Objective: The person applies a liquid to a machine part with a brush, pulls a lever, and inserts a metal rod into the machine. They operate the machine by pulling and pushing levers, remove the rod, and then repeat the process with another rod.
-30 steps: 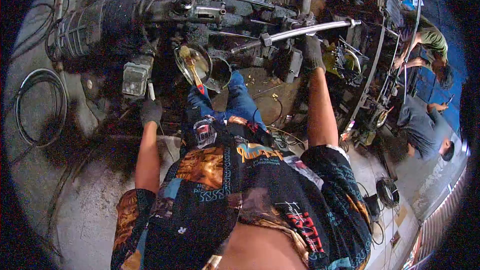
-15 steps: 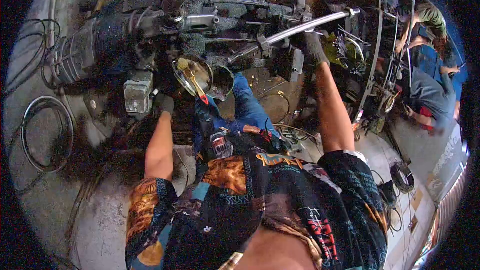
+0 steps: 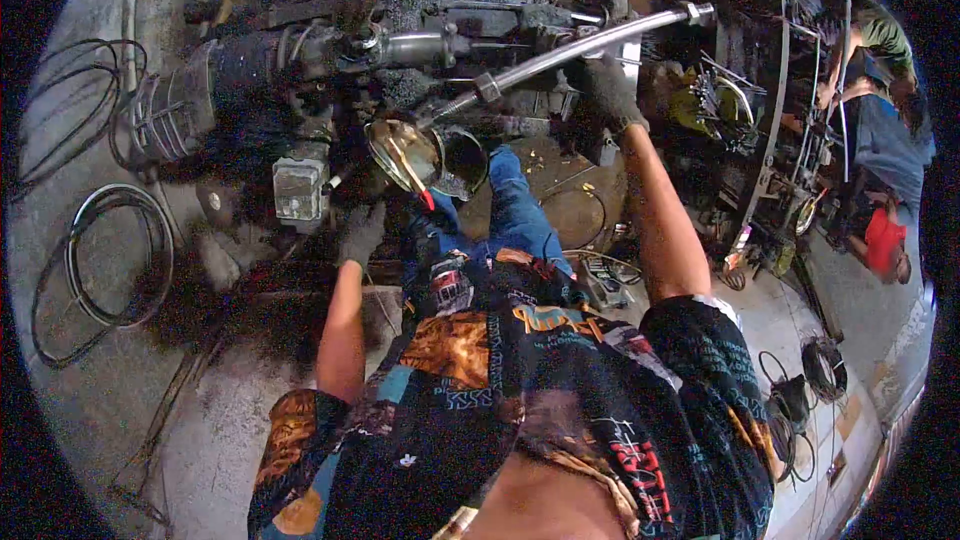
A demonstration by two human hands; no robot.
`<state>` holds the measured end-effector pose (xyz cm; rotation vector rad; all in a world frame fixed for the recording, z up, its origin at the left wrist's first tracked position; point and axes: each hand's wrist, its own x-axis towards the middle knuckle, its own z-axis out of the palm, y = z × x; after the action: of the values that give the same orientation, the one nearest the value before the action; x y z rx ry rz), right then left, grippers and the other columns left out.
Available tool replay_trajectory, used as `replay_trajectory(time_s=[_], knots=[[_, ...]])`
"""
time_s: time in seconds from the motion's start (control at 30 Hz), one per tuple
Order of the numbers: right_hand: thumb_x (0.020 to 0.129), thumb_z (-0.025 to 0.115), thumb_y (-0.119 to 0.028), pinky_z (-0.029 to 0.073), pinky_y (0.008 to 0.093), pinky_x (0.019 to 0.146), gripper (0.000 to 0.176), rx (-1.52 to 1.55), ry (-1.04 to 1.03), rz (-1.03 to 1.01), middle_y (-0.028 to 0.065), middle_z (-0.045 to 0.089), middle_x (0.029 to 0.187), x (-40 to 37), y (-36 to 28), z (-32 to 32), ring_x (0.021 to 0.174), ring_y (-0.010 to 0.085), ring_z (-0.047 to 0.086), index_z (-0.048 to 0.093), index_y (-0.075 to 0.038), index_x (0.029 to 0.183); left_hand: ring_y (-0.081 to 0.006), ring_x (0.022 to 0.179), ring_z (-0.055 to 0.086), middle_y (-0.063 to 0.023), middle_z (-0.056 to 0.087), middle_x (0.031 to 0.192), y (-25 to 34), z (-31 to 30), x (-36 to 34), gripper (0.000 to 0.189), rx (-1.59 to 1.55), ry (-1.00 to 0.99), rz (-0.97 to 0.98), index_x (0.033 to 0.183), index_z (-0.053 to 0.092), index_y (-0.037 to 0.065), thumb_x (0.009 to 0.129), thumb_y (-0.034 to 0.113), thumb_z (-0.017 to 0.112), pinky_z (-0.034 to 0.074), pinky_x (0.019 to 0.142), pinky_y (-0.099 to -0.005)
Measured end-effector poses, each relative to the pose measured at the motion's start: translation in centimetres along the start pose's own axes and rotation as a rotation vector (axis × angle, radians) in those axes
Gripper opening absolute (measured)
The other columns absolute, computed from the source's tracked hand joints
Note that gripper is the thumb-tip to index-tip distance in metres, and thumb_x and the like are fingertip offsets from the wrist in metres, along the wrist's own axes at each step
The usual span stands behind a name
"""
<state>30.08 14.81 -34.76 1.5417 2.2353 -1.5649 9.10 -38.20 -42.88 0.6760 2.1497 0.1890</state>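
A long shiny metal rod (image 3: pixel 570 55) with a nut near each end slants across a dark, greasy machine (image 3: pixel 405 90). My right hand (image 3: pixel 612 95), in a grey glove, is closed around the rod from below, its fingers partly hidden. My gloved left hand (image 3: pixel 360 237) holds nothing that I can see. Its fingers look loosely apart, below a grey box (image 3: pixel 298 190) with a small white-tipped lever (image 3: pixel 334 182). Near that hand, a red-tipped brush (image 3: pixel 412 176) lies across a round metal container (image 3: pixel 385 140). A second round container (image 3: pixel 465 162) stands beside it.
A large motor (image 3: pixel 180 100) lies at the left, above a coil of hose (image 3: pixel 75 250) on the floor. Metal racks (image 3: pixel 775 140) run along the right, with a bent-over person (image 3: pixel 880 130) beyond them. Cables (image 3: pixel 790 410) lie on the floor at the lower right.
The rod has shifted left toward the machine's middle, hiding its threaded end, and my right hand has moved left with it. My left hand has come away from the grey box toward my legs.
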Motion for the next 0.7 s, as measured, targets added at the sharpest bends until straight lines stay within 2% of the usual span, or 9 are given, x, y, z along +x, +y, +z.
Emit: replay_trajectory(time_s=[0.03,0.07,0.13,0.23,0.33,0.47,0.53,0.6,0.7], knots=[[0.101,0.056,-0.055,0.053,0.0452,0.09,0.064,-0.053,0.019,0.061,0.0216,0.073,0.113,0.1,-0.5,0.8,0.104,0.0352,0.07,0.061,-0.002,0.136,-0.049,0.12,0.058,-0.029,0.065,0.128,0.4,-0.7,-0.7,0.054,0.008,0.001,-0.003,0.123,0.069,0.001,0.101,0.047,0.053,0.045,0.105,-0.0517],[0.101,0.053,-0.06,0.052,0.0485,0.092,0.067,0.089,0.002,0.082,0.0239,0.072,0.117,-1.4,-3.8,1.5,0.109,0.0412,0.068,0.06,-0.004,0.138,-0.0486,0.12,0.059,-0.0297,0.065,0.127,0.6,-1.3,-1.2,0.054,0.022,0.033,0.016,0.122,0.069,-0.001,0.102,0.047,0.053,0.045,0.104,-0.0519],[0.102,0.048,-0.063,0.052,0.0508,0.089,0.068,0.045,0.054,-0.05,0.0271,0.072,0.112,-0.6,-3.0,2.9,0.104,0.0452,0.068,0.061,-0.006,0.136,-0.0483,0.119,0.06,-0.0303,0.065,0.126,2.3,-4.1,-3.1,0.055,0.047,0.071,0.026,0.121,0.069,-0.003,0.102,0.046,0.053,0.045,0.103,-0.0522],[0.103,0.042,-0.062,0.052,0.0545,0.086,0.065,-0.019,0.06,0.005,0.0293,0.071,0.106,-1.1,-4.9,3.0,0.101,0.0496,0.067,0.061,-0.008,0.135,-0.0489,0.119,0.059,-0.0308,0.065,0.127,5.2,-7.3,-5.1,0.057,-0.108,0.072,-0.019,0.121,0.069,-0.004,0.102,0.047,0.053,0.045,0.105,-0.0513],[0.104,0.043,-0.059,0.052,0.0569,0.084,0.061,-0.044,0.057,-0.026,0.03,0.07,0.103,-1.8,-6.6,2.8,0.1,0.0502,0.067,0.061,-0.009,0.132,-0.0484,0.12,0.059,-0.0307,0.065,0.127,5.0,-7.6,-5.2,0.058,-0.167,0.07,-0.021,0.121,0.069,-0.005,0.102,0.048,0.053,0.045,0.105,-0.0509],[0.104,0.045,-0.056,0.052,0.0587,0.082,0.056,-0.044,0.116,-0.155,0.0303,0.07,0.101,-1.8,-6.4,3.2,0.097,0.0522,0.066,0.062,-0.011,0.132,-0.0452,0.116,0.063,-0.0283,0.068,0.123,5.9,-9.0,-4.9,0.05,0.005,0.118,0.138,0.118,0.069,-0.005,0.103,0.041,0.055,0.048,0.101,-0.0485],[0.104,0.049,-0.056,0.051,0.0469,0.086,0.062,-0.089,0.152,-0.15,0.0257,0.072,0.101,-2.6,-7.8,2.9,0.096,0.04,0.068,0.067,0.002,0.117,-0.0444,0.112,0.065,-0.027,0.069,0.122,9.1,-11.9,-5.6,0.047,-0.019,0.15,0.222,0.117,0.07,-0.005,0.104,0.038,0.056,0.049,0.098,-0.0474],[0.104,0.048,-0.057,0.051,0.0487,0.087,0.063,-0.147,0.088,-0.105,0.0286,0.071,0.104,-2.2,-8.5,2.6,0.1,0.0442,0.067,0.066,0.003,0.117,-0.0385,0.103,0.069,-0.0227,0.072,0.115,13.4,-15.5,-5.4,0.04,-0.06,0.293,0.066,0.119,0.07,-0.002,0.104,0.032,0.057,0.052,0.092,-0.0439],[0.103,0.048,-0.057,0.051,0.051,0.088,0.064,-0.203,0.004,-0.048,0.0313,0.07,0.106,-2.3,-9.3,1.9,0.104,0.0484,0.067,0.067,0.003,0.115,-0.0276,0.098,0.07,-0.0147,0.074,0.11,13.7,-19.2,-3.8,0.036,0.066,0.478,0.389,0.128,0.066,0.0,0.104,0.027,0.059,0.053,0.088,-0.0426]])
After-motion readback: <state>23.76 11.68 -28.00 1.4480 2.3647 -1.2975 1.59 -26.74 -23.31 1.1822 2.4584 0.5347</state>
